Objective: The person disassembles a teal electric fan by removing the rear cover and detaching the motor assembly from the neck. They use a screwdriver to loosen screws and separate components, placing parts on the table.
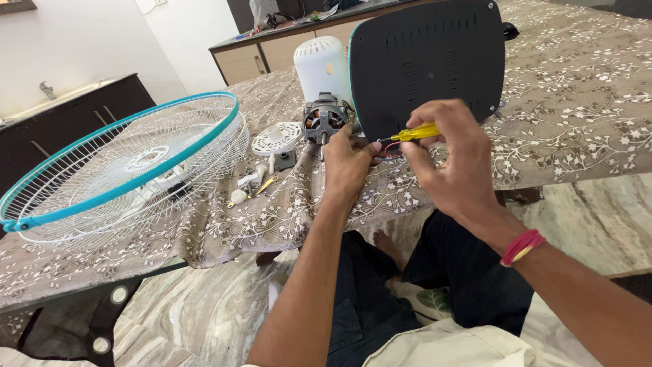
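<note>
Nearest the camera were the person's two forearms, reaching out over dark trousers toward the table edge. The right hand [451, 160], with one red band on its wrist, was curled shut around a single yellow-handled screwdriver [415, 132], whose tip pointed left toward the lower edge of the dark fan base [428, 61] standing upright on the table. The left hand [348, 163] had its fingers pinched together just beside the screwdriver tip, at a small red wire; whether it actually gripped the wire could not be told. Just left of that hand sat one bare fan motor [324, 119] with copper windings showing, and behind it one white motor cover [322, 66]. Further left lay one round white slotted disc [276, 138] and a scatter of small white and dark parts. Two fan grilles [129, 163], stacked and joined by a teal rim, rested on the floral tablecloth [577, 102] at the far left.
</note>
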